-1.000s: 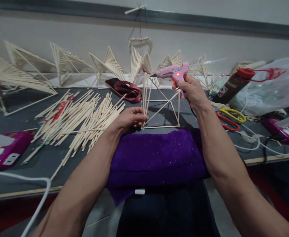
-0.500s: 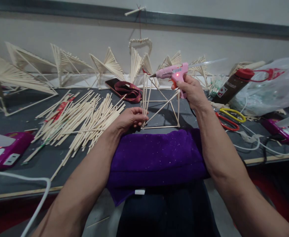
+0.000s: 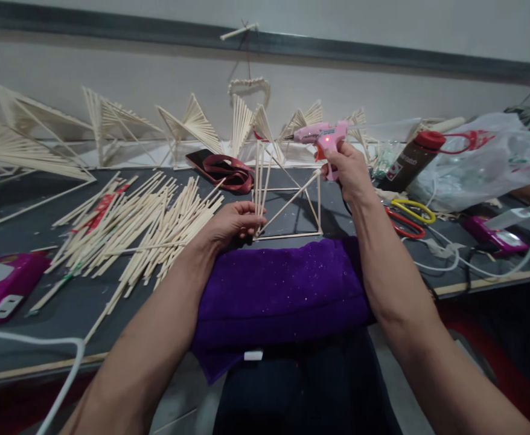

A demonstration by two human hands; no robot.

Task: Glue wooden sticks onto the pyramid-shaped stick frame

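My right hand (image 3: 347, 168) is wrapped round the handle of a pink hot glue gun (image 3: 323, 134); its red light is lit and a clear glue stick (image 3: 383, 128) sticks out of the back. The nozzle points left, above the frame's upright sticks. My left hand (image 3: 242, 220) pinches the lower end of the upright wooden sticks (image 3: 259, 187) at the left corner of a small stick frame (image 3: 292, 234). This frame stands on the dark table, behind a folded purple cloth (image 3: 278, 290) that lies across my lap and the table edge.
Loose wooden sticks (image 3: 156, 223) are heaped at left. Finished stick models (image 3: 192, 124) line the wall. A dark red strap (image 3: 229, 172), scissors (image 3: 410, 217), a brown bottle (image 3: 412, 160), a plastic bag (image 3: 477, 163) and magenta devices (image 3: 9, 287) with white cables surround the work.
The view has shifted slightly, so most things sit a little further left and lower. Both hands keep their grips, and the glue gun stays above the frame.
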